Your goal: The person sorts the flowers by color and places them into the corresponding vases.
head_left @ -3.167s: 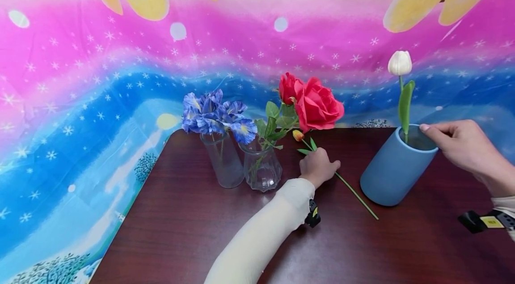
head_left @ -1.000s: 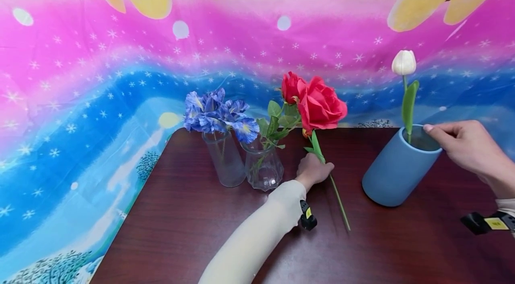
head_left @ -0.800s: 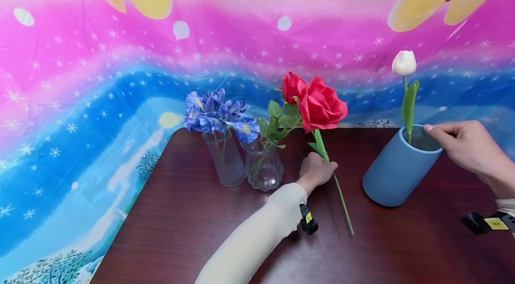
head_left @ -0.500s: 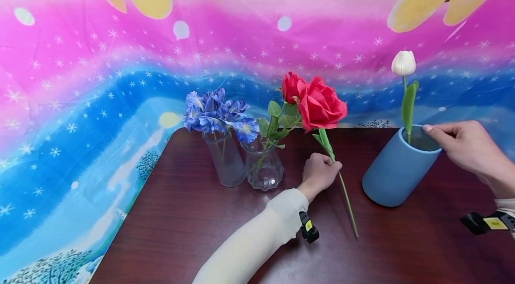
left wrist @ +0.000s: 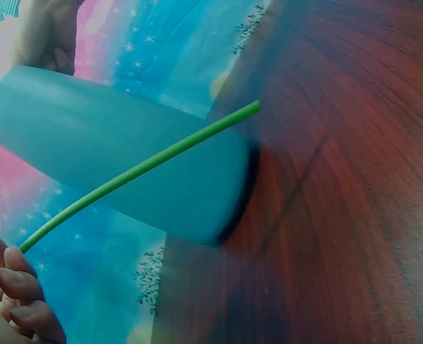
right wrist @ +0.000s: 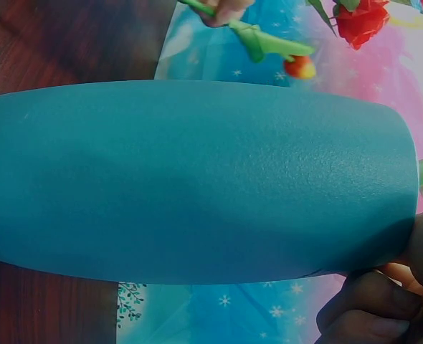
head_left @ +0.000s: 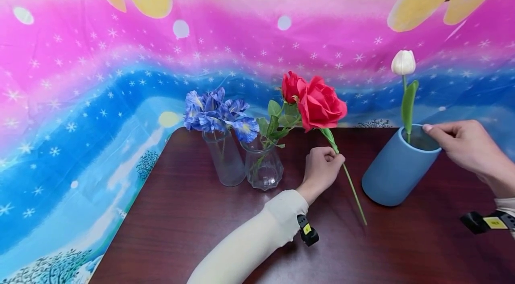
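Observation:
My left hand (head_left: 323,170) pinches the green stem of a tulip (right wrist: 299,67) with an orange-yellow bloom. In the head view that bloom is hidden behind the big red rose (head_left: 322,104), and the stem (head_left: 355,195) slants down to the right. The left wrist view shows the stem's bare end (left wrist: 249,109) raised, overlapping the blue vase. My right hand (head_left: 468,147) grips the rim of this blue vase (head_left: 398,172) between thumb and fingers. A white tulip (head_left: 403,63) with one green leaf stands in the vase.
Left of my hand, a faceted glass vase (head_left: 263,175) holds red roses and leaves. Beside it a tall glass vase (head_left: 227,172) holds blue irises (head_left: 219,114). All stand on a dark wooden table (head_left: 169,230), with a printed cloth backdrop (head_left: 241,42) behind.
My left hand has lifted the tulip off the table, turned its stem steeper, and moved it slightly right toward the blue vase. The right hand keeps its grip on the rim.

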The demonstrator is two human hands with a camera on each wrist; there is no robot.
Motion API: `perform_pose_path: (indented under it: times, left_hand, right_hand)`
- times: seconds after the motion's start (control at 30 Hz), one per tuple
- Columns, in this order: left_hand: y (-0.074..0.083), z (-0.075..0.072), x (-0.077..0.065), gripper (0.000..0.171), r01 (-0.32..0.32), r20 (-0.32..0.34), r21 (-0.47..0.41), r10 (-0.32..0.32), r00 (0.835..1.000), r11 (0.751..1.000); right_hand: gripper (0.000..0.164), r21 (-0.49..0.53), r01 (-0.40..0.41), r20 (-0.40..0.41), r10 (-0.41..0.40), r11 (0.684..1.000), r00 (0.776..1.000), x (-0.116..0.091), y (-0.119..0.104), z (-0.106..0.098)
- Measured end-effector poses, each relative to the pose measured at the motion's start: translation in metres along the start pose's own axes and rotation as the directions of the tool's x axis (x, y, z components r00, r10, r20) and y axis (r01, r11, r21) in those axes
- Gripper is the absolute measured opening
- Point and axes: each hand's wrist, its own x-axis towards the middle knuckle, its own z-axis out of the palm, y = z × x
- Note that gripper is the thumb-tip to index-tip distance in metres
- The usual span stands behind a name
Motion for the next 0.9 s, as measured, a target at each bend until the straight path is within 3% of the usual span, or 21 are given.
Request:
perform_pose_path:
  times: [0.27, 0.7, 0.9]
  left_hand:
    - [0.007, -0.010, 0.007, 0.024, -0.087, -0.062, -0.090, 0.081, 0.995, 0.992]
    - [0.024, -0.022, 0.017, 0.027, -0.224, -0.105, -0.037, 0.219, 0.970, 0.974]
    - [0.034, -0.022, 0.024, 0.036, -0.280, -0.122, -0.039, 0.273, 0.954, 0.959]
  right_hand:
    - [0.052, -0.002, -0.002, -0.005, 0.002, 1.000, 1.000, 0.000, -0.001, 0.000]
    - [0.051, 0.002, 0.000, -0.004, 0.000, 1.000, 1.000, -0.001, -0.001, -0.001]
    - [0.054, 0.006, 0.001, 0.003, -0.001, 1.000, 1.000, -0.001, 0.000, 0.000]
